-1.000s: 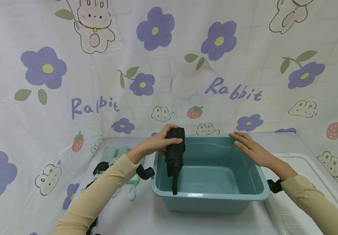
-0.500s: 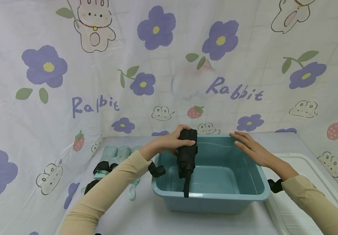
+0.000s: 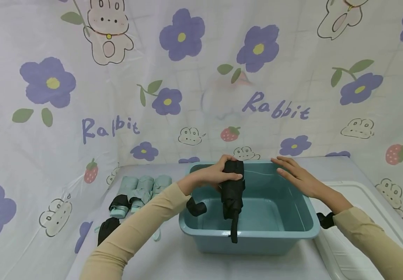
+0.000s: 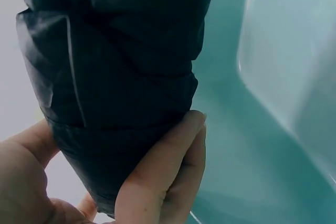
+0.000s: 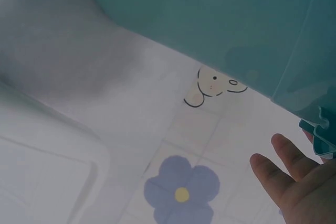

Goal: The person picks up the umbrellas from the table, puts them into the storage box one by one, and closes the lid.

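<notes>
A pale surface [image 3: 166, 262] carried the blue-green tub [image 3: 257, 234], set in front of the person, presumably for easy reach. A white lid-like panel [image 3: 348, 252] lay just right of it, apparently clear of the tub's opening. Pale green rolled bundles [image 3: 128, 186] sat side by side to the left. The black rolled bundle [image 3: 233, 190] was over the tub, gripped near its far end by the left hand [image 3: 219, 173], probably for control. The right hand [image 3: 299, 177], fingers nearly straight, touched the rim, perhaps steadying it. A strap [image 3: 234, 227] hung toward the near rim.
</notes>
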Action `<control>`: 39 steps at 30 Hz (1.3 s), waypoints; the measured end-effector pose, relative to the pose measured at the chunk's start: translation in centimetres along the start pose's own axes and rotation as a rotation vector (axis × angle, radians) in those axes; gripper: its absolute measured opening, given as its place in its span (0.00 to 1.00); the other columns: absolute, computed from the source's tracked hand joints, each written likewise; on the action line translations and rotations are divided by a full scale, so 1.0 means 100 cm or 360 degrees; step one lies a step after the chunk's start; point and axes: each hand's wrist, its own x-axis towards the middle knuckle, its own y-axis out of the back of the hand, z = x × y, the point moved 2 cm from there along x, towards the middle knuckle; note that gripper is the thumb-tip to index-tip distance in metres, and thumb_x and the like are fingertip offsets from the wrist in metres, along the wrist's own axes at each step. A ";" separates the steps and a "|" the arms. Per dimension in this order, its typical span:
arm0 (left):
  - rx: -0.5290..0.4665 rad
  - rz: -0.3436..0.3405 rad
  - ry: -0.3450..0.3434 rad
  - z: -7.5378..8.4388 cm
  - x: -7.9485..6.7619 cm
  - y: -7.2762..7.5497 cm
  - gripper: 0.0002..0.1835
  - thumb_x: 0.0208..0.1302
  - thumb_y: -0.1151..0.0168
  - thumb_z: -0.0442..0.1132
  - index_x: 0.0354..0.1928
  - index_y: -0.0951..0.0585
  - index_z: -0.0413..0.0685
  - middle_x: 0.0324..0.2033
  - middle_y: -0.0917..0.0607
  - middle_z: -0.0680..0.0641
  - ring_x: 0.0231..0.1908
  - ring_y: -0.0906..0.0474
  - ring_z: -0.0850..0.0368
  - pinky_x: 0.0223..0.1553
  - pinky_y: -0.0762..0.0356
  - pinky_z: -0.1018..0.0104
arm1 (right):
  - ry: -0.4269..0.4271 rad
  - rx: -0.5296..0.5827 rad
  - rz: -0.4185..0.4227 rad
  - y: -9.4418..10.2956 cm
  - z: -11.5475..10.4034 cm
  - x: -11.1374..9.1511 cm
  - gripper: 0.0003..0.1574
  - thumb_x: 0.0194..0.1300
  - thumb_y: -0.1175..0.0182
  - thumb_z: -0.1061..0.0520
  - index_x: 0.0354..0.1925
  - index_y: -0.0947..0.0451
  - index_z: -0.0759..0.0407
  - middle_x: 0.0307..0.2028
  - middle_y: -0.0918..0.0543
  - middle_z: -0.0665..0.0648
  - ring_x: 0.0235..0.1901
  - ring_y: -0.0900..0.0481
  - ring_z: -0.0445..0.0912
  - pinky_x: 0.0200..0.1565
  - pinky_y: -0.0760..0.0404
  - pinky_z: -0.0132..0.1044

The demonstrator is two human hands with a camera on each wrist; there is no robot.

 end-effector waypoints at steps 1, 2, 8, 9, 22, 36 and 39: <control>-0.0004 -0.0006 -0.0005 0.000 0.001 -0.002 0.32 0.64 0.44 0.46 0.64 0.49 0.59 0.60 0.42 0.40 0.47 0.28 0.45 0.35 0.20 0.52 | -0.0001 0.0001 0.0000 0.000 0.000 0.000 0.31 0.74 0.59 0.48 0.70 0.47 0.55 0.69 0.50 0.65 0.66 0.51 0.66 0.57 0.48 0.70; -0.0002 -0.0014 -0.0009 0.000 0.001 -0.003 0.31 0.64 0.44 0.46 0.64 0.49 0.60 0.60 0.41 0.40 0.46 0.27 0.46 0.35 0.20 0.52 | -0.0002 0.0001 0.0000 0.000 0.000 0.000 0.31 0.74 0.59 0.48 0.70 0.47 0.55 0.69 0.50 0.65 0.66 0.51 0.67 0.57 0.48 0.70; -0.0046 -0.0057 -0.0017 0.000 0.008 -0.011 0.31 0.64 0.43 0.45 0.63 0.49 0.59 0.57 0.40 0.40 0.43 0.26 0.46 0.34 0.19 0.53 | -0.0014 0.0000 0.0000 0.001 -0.001 0.000 0.31 0.74 0.59 0.48 0.70 0.46 0.55 0.69 0.50 0.66 0.66 0.51 0.67 0.57 0.48 0.69; -0.0059 -0.0061 -0.0016 -0.001 0.009 -0.012 0.31 0.64 0.43 0.45 0.63 0.49 0.59 0.57 0.39 0.40 0.43 0.26 0.46 0.34 0.20 0.53 | -0.0015 0.0000 0.0001 0.001 -0.001 0.001 0.31 0.74 0.59 0.47 0.70 0.46 0.55 0.69 0.50 0.66 0.66 0.51 0.67 0.57 0.48 0.69; -0.0131 -0.0069 0.0031 -0.003 0.024 -0.029 0.32 0.64 0.42 0.44 0.64 0.48 0.59 0.56 0.37 0.39 0.42 0.25 0.47 0.34 0.20 0.53 | -0.0028 0.0019 -0.0010 -0.001 0.002 0.002 0.31 0.74 0.61 0.47 0.70 0.47 0.54 0.69 0.50 0.65 0.66 0.51 0.66 0.57 0.48 0.69; -0.0104 -0.0105 0.0099 -0.007 0.042 -0.048 0.32 0.64 0.42 0.44 0.63 0.48 0.58 0.62 0.44 0.39 0.49 0.28 0.44 0.36 0.20 0.51 | -0.0018 0.0043 -0.0007 -0.001 0.000 0.001 0.30 0.74 0.61 0.47 0.70 0.46 0.54 0.69 0.50 0.65 0.66 0.51 0.67 0.56 0.47 0.70; -0.0060 -0.0111 0.0078 -0.011 0.047 -0.052 0.32 0.64 0.42 0.44 0.64 0.48 0.57 0.62 0.43 0.39 0.51 0.29 0.46 0.38 0.20 0.54 | -0.0020 0.0045 -0.0006 -0.001 0.000 0.000 0.30 0.74 0.61 0.48 0.70 0.46 0.55 0.69 0.50 0.65 0.66 0.51 0.67 0.56 0.46 0.69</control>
